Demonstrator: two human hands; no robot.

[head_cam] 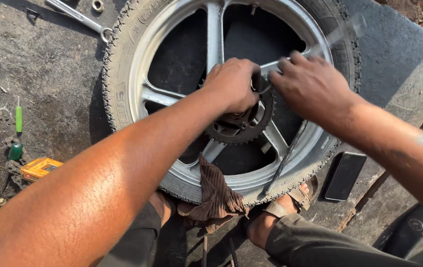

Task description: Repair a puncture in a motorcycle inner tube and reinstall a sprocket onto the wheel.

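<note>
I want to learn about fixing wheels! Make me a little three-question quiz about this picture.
1. True or false: the wheel lies flat on the ground.
2. What does the right hand grip? A) a silver wrench B) a hammer C) a paintbrush
3. Which toothed part sits under the left hand at the wheel's middle?

Key:
1. True.
2. A, the silver wrench, its head down at the hub.
3. The dark sprocket.
</note>
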